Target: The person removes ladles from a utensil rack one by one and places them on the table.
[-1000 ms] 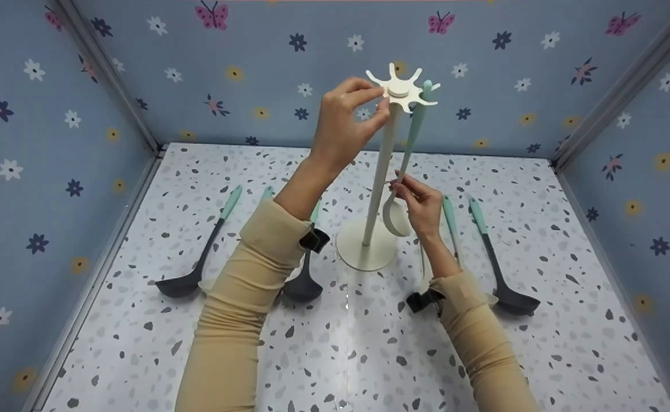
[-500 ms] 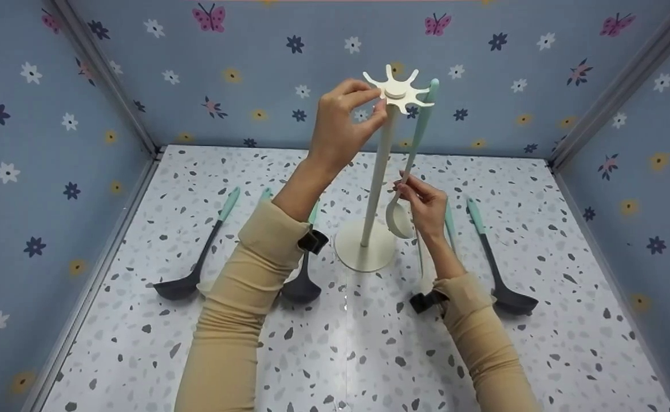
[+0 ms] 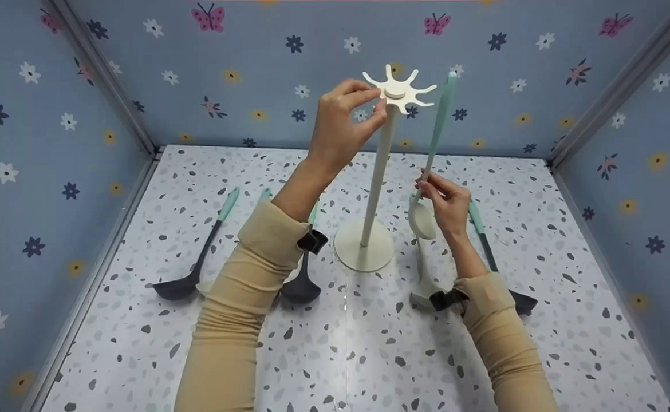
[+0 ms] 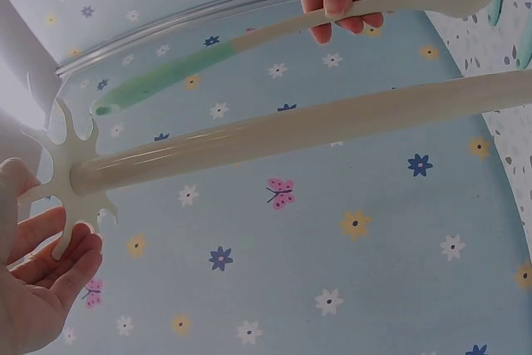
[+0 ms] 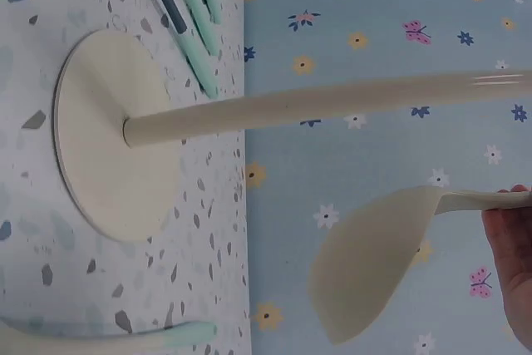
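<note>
A cream utensil stand (image 3: 378,171) rises from a round base, with a wheel of hooks (image 3: 402,94) on top. My left hand (image 3: 343,123) pinches the near-left edge of that wheel between thumb and fingers. My right hand (image 3: 449,206) holds a cream ladle (image 3: 441,114) by its thin shaft just above the bowl, mint handle pointing up. This ladle is apart from the hooks, to their right. In the left wrist view the ladle's handle (image 4: 166,81) ends near one hook. The right wrist view shows the bowl (image 5: 374,247) off the table, beside the pole.
Black ladles with mint handles lie left (image 3: 197,272), near the left sleeve (image 3: 302,289) and right (image 3: 522,302). Another cream ladle (image 3: 424,280) lies beside the right wrist. Sleeves hide parts of several utensils. Patterned panels (image 3: 255,86) border the speckled table (image 3: 369,343).
The ladle in my right hand has moved rightward, its handle end going from among the hooks to outside them. My left hand stays on the wheel.
</note>
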The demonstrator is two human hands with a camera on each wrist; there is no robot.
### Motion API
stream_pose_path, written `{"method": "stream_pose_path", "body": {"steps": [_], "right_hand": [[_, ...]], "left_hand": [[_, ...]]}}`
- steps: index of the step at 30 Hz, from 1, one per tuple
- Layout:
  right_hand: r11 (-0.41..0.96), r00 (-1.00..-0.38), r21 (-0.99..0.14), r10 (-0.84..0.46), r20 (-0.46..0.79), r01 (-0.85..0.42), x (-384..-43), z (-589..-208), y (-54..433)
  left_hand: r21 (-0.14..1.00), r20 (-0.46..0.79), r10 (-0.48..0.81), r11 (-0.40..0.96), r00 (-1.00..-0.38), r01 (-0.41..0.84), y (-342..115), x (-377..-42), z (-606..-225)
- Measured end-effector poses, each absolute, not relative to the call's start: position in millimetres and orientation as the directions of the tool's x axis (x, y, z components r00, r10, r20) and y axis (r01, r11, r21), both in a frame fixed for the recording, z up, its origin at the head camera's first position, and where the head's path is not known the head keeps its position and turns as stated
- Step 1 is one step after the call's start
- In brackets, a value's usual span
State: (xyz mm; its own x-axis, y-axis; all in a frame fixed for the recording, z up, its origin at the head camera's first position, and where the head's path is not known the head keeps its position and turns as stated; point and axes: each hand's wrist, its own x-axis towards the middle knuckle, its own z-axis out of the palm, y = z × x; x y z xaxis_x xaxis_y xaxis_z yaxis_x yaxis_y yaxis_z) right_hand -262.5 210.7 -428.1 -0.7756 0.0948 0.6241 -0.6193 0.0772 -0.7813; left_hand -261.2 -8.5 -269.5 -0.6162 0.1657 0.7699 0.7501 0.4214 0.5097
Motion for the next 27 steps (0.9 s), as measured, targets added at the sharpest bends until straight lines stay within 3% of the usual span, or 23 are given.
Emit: {"method": "stream_pose_path", "body": {"steps": [7, 27], "right_hand": [[0.177, -0.788, -0.794, 0.124, 0.604, -0.581, -262.5, -427.4, 240.1], [0.483, -0.898, -0.842, 0.217, 0.382, -0.242, -249.1, -424.7, 315.8]], "left_hand": [[0.502, 0.778, 0.169, 0.412, -0.605, 0.760, -9.5, -261.3, -270.5], [0.507, 0.769, 0.174, 0.420, -0.615, 0.753, -8.3, -261.1, -268.9]]}}
